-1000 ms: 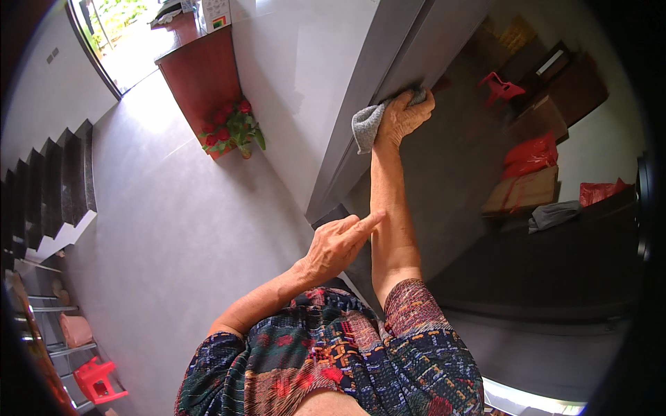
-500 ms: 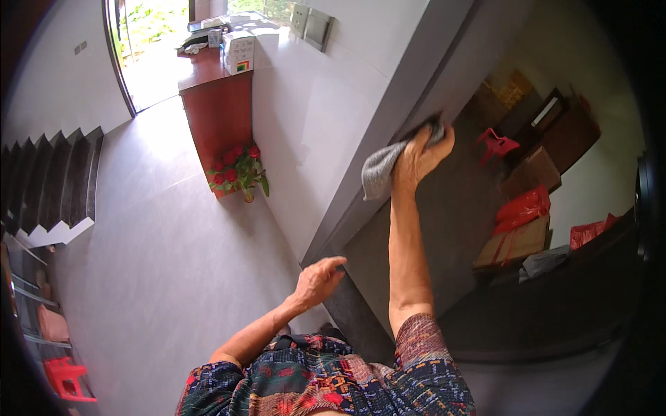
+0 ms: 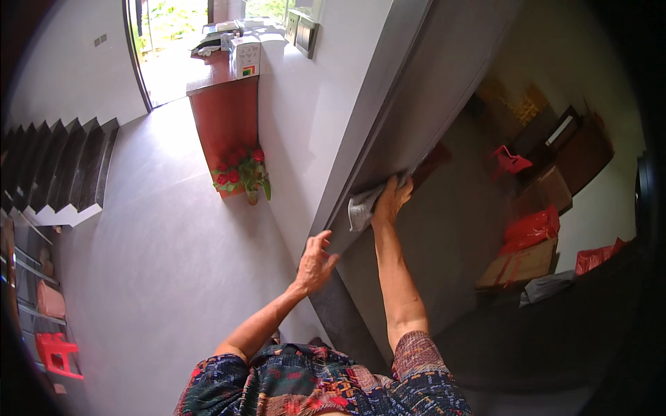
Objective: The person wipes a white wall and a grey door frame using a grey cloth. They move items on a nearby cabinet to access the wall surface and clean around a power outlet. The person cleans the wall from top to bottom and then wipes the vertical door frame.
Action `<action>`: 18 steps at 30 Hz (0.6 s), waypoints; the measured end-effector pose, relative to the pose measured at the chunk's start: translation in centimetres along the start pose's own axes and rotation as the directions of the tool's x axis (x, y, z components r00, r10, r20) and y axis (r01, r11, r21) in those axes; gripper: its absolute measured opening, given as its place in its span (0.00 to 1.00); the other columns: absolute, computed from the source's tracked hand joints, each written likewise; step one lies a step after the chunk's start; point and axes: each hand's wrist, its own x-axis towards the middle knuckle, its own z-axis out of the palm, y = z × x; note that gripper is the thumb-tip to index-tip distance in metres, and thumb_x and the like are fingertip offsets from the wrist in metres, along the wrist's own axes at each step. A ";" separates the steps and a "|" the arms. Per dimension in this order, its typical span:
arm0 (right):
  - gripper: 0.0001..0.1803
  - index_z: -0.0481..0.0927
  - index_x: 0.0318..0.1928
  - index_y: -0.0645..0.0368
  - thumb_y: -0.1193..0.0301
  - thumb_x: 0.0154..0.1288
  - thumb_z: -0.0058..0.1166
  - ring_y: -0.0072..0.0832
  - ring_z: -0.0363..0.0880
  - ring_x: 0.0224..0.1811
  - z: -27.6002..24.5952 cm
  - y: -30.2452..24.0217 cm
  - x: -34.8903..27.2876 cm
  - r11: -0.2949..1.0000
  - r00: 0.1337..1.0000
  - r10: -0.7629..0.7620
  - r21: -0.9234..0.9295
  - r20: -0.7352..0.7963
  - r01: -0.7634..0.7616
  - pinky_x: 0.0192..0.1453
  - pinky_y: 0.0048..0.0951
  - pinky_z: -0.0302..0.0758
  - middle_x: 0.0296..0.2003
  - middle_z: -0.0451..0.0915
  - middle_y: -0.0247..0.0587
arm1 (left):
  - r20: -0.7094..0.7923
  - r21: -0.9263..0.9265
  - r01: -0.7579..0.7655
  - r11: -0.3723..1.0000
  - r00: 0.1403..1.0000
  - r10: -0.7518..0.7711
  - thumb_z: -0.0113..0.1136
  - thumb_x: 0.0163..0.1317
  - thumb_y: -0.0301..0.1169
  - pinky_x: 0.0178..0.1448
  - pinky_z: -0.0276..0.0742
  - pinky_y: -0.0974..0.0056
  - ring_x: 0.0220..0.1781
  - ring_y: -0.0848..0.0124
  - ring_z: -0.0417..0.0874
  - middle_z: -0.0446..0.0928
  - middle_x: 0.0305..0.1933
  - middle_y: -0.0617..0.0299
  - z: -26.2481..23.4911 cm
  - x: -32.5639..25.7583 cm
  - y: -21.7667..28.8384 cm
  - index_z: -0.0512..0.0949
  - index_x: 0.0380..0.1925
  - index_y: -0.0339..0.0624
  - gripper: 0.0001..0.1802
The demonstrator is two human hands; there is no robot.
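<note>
Your grey cloth sits pressed against the dark grey door frame, up at arm's reach. Your right hand is closed over it, mid-wipe by the look of it. Your left hand rests lower on the frame's edge, fingers spread, holding nothing. Sliding the cloth on along the frame calls for steady pressure near its sharp edge. To your left the white wall and grey floor leave room; the red flowers stand well apart.
</note>
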 end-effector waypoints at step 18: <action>0.30 0.57 0.65 0.61 0.67 0.63 0.44 0.42 0.52 0.66 -0.1 -6.9 7.1 0.709 0.707 -0.696 0.037 -0.125 0.704 0.68 0.43 0.46 0.65 0.56 0.47 | -0.102 0.368 -0.224 0.902 0.955 0.279 0.68 0.53 0.40 0.61 0.66 0.54 0.60 0.50 0.66 0.59 0.57 0.44 2.8 10.6 -0.4 0.47 0.65 0.30 0.50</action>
